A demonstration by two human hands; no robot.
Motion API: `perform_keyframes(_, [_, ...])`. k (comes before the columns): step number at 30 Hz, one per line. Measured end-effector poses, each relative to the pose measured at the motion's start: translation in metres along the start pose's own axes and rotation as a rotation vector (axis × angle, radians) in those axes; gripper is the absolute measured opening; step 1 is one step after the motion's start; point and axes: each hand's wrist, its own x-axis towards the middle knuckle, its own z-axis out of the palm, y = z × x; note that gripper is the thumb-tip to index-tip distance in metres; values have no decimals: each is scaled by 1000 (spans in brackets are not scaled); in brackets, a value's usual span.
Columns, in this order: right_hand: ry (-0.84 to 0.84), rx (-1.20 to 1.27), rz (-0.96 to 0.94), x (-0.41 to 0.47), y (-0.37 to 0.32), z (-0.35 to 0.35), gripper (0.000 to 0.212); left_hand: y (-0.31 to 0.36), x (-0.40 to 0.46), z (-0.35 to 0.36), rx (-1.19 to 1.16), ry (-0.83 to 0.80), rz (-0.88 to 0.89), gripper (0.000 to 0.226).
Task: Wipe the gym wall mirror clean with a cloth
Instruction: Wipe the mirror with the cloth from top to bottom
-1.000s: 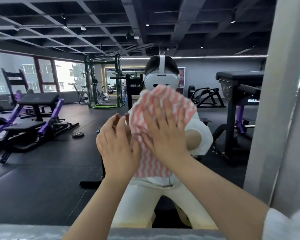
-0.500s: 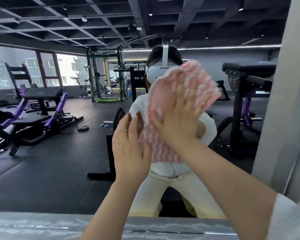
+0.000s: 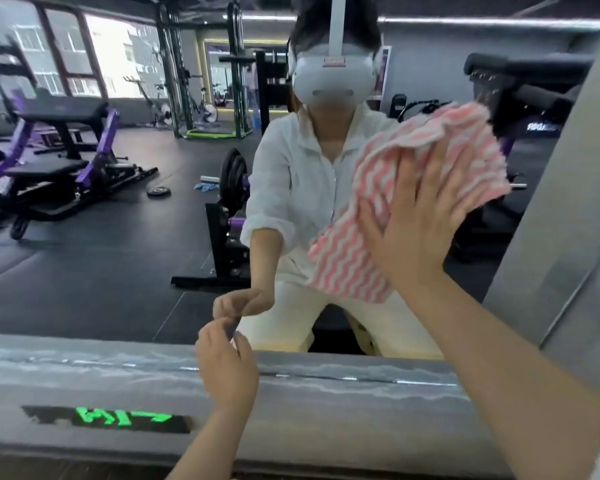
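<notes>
A person's right hand presses a pink-and-white zigzag cloth flat against the gym wall mirror, at the right of the glass near a grey pillar; the fingers are straight and spread over the cloth, which bunches above them and hangs down below the palm. The left hand sits low and nearer the centre, in front of the grey ledge along the mirror's lower edge, its fingers loosely curled with the tips close to the glass and holding nothing. The glass reflects the person in a white top and pale trousers, wearing a white headset, with the reflected hand meeting the left hand's fingertips. Behind, to the left, the reflection shows purple-and-black weight benches on a dark floor, a green-framed rack further off, and bright windows. A green lit sign glows on the ledge's front face, lower left.
</notes>
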Motion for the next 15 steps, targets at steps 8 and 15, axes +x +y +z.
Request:
perform_keyframes(8, [7, 7, -394, -76, -17, 39, 75, -39, -26, 19, 345, -322, -479, 74])
perform_keyframes(15, [-56, -17, -483, -84, 17, 33, 71, -40, -26, 22, 677, -599, -445, 85])
